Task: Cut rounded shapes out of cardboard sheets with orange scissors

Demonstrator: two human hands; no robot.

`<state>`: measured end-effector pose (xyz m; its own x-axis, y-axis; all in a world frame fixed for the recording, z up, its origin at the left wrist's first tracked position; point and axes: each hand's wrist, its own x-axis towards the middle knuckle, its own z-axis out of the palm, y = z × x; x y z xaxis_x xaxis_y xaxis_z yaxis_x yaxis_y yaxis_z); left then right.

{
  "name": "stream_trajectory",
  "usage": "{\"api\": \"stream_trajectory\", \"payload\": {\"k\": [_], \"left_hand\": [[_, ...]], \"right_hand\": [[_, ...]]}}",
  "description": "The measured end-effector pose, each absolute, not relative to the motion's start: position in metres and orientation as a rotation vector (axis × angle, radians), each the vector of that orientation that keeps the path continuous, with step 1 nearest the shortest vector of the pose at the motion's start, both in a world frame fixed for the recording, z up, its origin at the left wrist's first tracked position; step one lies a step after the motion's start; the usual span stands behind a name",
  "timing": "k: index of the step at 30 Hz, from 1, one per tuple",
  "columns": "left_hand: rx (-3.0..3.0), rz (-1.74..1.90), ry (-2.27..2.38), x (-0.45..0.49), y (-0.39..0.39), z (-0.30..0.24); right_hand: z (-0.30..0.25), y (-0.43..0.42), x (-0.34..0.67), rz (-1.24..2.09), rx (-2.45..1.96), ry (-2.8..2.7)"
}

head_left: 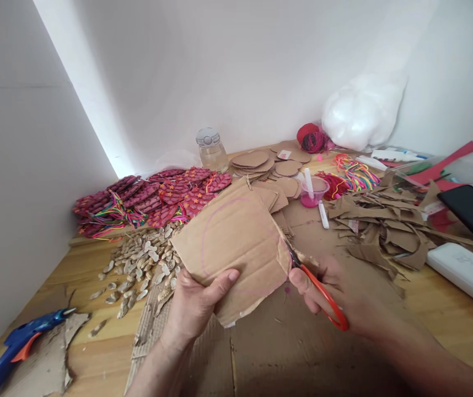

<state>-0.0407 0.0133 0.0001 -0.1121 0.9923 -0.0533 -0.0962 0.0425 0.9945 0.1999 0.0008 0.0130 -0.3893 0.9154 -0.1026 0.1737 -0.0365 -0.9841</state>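
- Close to the front edge of the tabletop (435, 309), the left hand (195, 306) clasped the near edge of a cardboard sheet (236, 237). Its thumb lay on top and its fingers underneath, and the sheet was tilted up off the surface.
- Just to the right, the right hand (356, 295) was closed through the orange handles of the scissors (323, 295). The blades pointed away and leftward, meeting the sheet's right edge.
- The sheet therefore lay left of and beyond the scissors, between the two hands. A faint pink circle (202, 237) drawn on it swept from the blade tips round toward the left thumb. The right hand was nearer the cut; the left carried the bulk of the sheet.
- Toward the front left corner, a blue glue gun (17, 347) rested on torn cardboard.
- Further back, pale shells (141, 259) were scattered left of the sheet and cardboard scraps (389, 226) were heaped to its right.
- Near the far edge sat red patterned ornaments (154, 196), stacked cardboard discs (261, 162) and a pink cup (314, 193).
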Motion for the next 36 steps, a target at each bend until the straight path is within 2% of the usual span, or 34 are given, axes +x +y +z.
{"api": "stream_trajectory", "payload": {"k": [13, 36], "left_hand": [[1.050, 1.249, 1.210, -0.048, 0.014, -0.002], [0.961, 1.245, 1.100, -0.053, 0.021, -0.003]], "right_hand": [[0.001, -0.002, 0.202, 1.558, -1.118, -1.543], [0.019, 0.001, 0.203, 1.517, -1.299, -1.599]]}}
